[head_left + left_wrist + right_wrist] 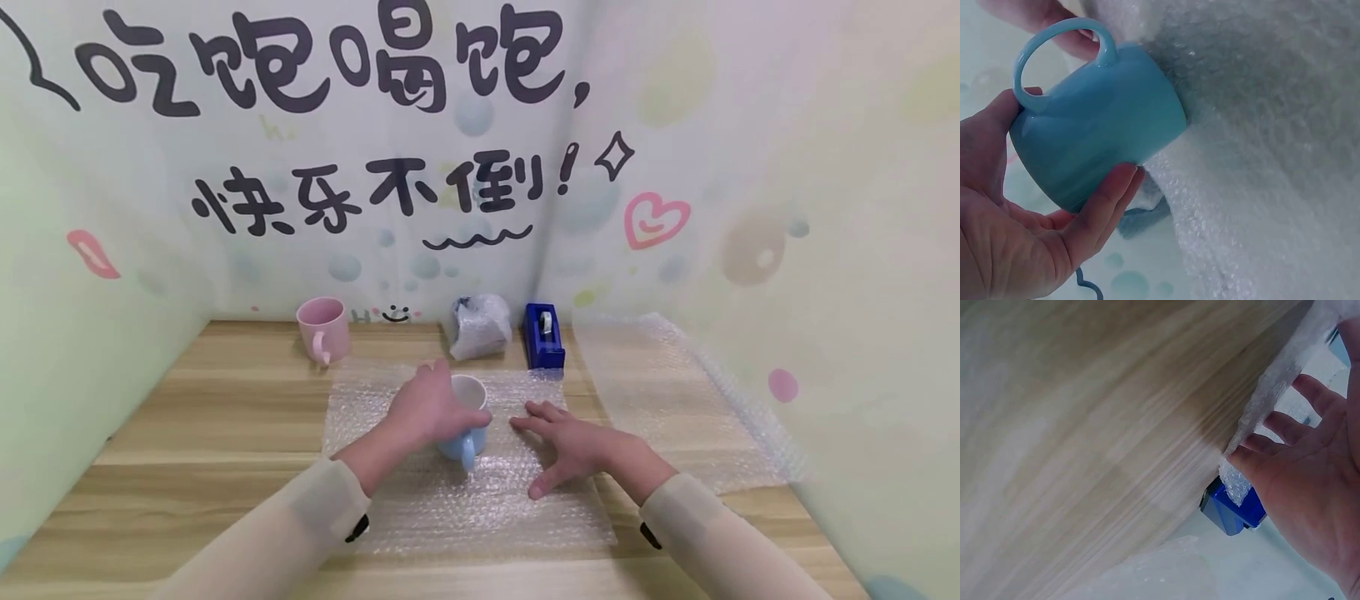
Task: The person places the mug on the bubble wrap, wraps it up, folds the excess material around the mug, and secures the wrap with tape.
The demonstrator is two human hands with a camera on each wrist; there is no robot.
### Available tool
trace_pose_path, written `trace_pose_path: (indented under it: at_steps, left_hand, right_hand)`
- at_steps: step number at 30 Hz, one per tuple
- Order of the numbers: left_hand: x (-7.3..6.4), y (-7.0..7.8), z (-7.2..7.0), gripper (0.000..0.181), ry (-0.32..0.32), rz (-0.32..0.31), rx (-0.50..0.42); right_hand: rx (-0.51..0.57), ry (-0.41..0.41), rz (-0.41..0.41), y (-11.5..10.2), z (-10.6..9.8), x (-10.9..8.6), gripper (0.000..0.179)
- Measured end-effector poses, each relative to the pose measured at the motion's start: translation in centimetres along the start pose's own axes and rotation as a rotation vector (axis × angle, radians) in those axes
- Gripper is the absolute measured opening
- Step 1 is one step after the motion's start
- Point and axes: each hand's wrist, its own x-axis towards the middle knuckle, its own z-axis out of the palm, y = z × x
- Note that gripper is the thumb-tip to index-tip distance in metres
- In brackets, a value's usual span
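Observation:
A light blue mug (452, 448) with a white inside stands upright on a sheet of bubble wrap (450, 512), its handle toward me. My left hand (423, 407) grips it from the left, thumb on the near side. In the left wrist view the fingers and thumb curl round the body of the mug (1107, 119) near its rim. My right hand (581, 446) hovers low over the right part of the sheet, fingers spread and holding nothing. The right wrist view has those fingertips close to the edge of the bubble wrap (1263, 397).
Behind the sheet are a pink mug (326, 329) at the left, a bubble-wrapped bundle (482, 327), and a blue tape dispenser (544, 337). Another bubble wrap sheet (667, 400) lies on the right of the wooden table (187, 467). Printed walls enclose the back and sides.

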Motion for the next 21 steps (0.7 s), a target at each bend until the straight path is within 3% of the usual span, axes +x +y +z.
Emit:
trace_pose_path:
  at_steps: [3,6,12,15,21]
  left_hand:
    - [-0.1,0.1,0.8,0.118,0.011,-0.021,0.018]
    - [-0.2,0.1,0.9,0.122,-0.017,-0.002,0.025]
    - [-0.3,-0.9,-0.4,0.093,-0.099,0.105,-0.073]
    - [-0.2,-1.4,-0.6,0.084,-0.097,0.105,-0.121]
    - [-0.2,-1.7,-0.2,0.084,-0.057,0.116,-0.145]
  right_hand:
    - [-0.006,-0.002,0.0,0.0,0.0,0.1,0.117]
    - [-0.01,-0.002,-0.002,-0.1,-0.1,0.2,0.117]
    - [-0.011,-0.002,0.001,-0.2,-0.3,0.3,0.117]
    - [-0.01,-0.006,0.007,-0.1,-0.2,0.4,0.117]
    - [-0.001,-0.006,0.002,-0.2,-0.1,0.4,0.117]
